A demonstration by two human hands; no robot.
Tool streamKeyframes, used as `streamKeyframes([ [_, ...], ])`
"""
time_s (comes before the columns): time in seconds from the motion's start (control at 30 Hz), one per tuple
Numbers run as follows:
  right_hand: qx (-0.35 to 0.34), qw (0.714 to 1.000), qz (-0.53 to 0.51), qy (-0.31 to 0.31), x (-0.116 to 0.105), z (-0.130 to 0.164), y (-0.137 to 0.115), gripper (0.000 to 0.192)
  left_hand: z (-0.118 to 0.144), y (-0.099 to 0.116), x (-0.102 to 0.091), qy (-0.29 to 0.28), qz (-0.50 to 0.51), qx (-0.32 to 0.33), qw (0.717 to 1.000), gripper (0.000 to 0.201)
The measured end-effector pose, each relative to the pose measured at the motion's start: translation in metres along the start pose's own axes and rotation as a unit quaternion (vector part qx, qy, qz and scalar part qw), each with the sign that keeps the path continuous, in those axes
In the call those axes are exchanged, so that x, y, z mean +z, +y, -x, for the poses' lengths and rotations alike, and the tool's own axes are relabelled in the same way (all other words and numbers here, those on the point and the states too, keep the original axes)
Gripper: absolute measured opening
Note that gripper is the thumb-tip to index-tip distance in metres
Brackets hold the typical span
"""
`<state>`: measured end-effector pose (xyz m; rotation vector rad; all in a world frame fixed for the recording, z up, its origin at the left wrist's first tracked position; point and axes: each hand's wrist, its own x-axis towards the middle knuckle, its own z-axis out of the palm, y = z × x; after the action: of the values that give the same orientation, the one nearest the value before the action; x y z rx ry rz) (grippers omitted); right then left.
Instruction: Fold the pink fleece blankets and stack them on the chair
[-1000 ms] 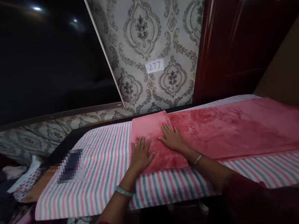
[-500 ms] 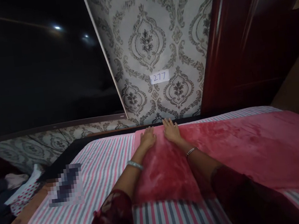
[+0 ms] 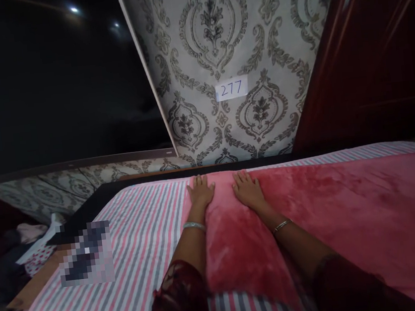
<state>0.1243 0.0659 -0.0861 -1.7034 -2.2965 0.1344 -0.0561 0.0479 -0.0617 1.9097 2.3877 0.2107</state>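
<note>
A plush pink-red blanket [image 3: 348, 209] lies over a striped pink, grey and white sheet [image 3: 142, 238]. Its left part forms a narrow strip folded over, with the fold edge between my forearms. Flat on the far left corner of the blanket rests my left hand [image 3: 201, 192], fingers spread. My right hand [image 3: 248, 191] presses on the blanket's far edge a little to the right, also flat with fingers apart. Neither hand grips the cloth. Part of the blanket is hidden under my right forearm.
Behind the table's dark far edge [image 3: 109, 186] stands a patterned wall with a paper label reading 277 [image 3: 232, 89]. A large black screen [image 3: 58, 92] fills the left. Dark red wood panelling [image 3: 363, 73] is on the right. Clothes [image 3: 39, 254] lie at lower left, near a blurred-out patch.
The view has shifted slightly. My left hand has flattened with its fingers more spread, and my right hand has drawn slightly back from the far edge. The blanket lies much the same.
</note>
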Motion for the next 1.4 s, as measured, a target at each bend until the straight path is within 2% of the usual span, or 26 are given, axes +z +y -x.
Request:
streamKeyframes([
  [0.13, 0.009, 1.000, 0.002, -0.016, -0.003, 0.001, -0.002, 0.057, -0.002, -0.013, -0.008, -0.020, 0.019, -0.073, 0.997, 0.062],
  [0.3, 0.008, 1.000, 0.005, -0.006, -0.005, 0.003, -0.003, 0.057, 0.013, -0.024, -0.030, 0.005, 0.009, -0.143, 0.990, 0.061],
  [0.37, 0.007, 1.000, 0.005, -0.003, -0.005, 0.003, -0.003, 0.057, 0.025, -0.016, -0.035, 0.039, -0.005, -0.113, 0.993, 0.062],
  [0.43, 0.004, 1.000, 0.005, 0.001, -0.004, 0.004, -0.002, 0.057, 0.043, -0.001, -0.033, 0.053, -0.016, -0.003, 0.998, 0.062],
  [0.5, -0.001, 1.000, 0.003, 0.009, -0.002, 0.004, -0.002, 0.056, 0.063, 0.013, -0.023, 0.036, -0.021, 0.123, 0.992, 0.061],
  [0.57, -0.001, 1.000, 0.001, 0.016, 0.000, 0.005, -0.001, 0.057, 0.081, 0.020, -0.010, 0.014, -0.023, 0.183, 0.983, 0.060],
  [0.67, 0.000, 1.000, -0.004, 0.008, -0.003, 0.004, -0.001, 0.057, 0.096, 0.020, 0.004, 0.010, -0.029, 0.188, 0.982, 0.061],
  [0.73, 0.005, 1.000, -0.014, -0.017, -0.010, 0.003, -0.001, 0.056, 0.098, 0.018, 0.006, 0.008, -0.031, 0.183, 0.983, 0.060],
  [0.87, 0.033, 0.997, -0.025, -0.059, -0.034, 0.012, -0.007, 0.055, 0.092, 0.019, -0.004, 0.002, -0.023, 0.176, 0.984, 0.060],
  [1.0, -0.009, 1.000, -0.008, -0.013, -0.042, 0.052, -0.016, 0.057, 0.097, 0.021, -0.020, -0.043, 0.007, 0.158, 0.986, 0.061],
  [1.07, -0.038, 0.999, 0.001, -0.014, -0.038, 0.076, -0.019, 0.058, 0.107, 0.015, -0.022, -0.030, 0.007, 0.160, 0.987, 0.062],
  [1.17, -0.044, 0.999, 0.008, -0.029, -0.028, 0.103, -0.019, 0.058, 0.128, 0.001, -0.013, 0.017, -0.028, 0.181, 0.983, 0.060],
  [1.3, -0.042, 0.999, 0.011, 0.003, -0.023, 0.113, -0.019, 0.057, 0.146, -0.014, 0.006, 0.066, -0.062, 0.193, 0.977, 0.060],
  [1.4, -0.041, 0.999, 0.015, 0.013, -0.023, 0.114, -0.020, 0.056, 0.146, -0.013, 0.010, 0.066, -0.067, 0.190, 0.977, 0.060],
])
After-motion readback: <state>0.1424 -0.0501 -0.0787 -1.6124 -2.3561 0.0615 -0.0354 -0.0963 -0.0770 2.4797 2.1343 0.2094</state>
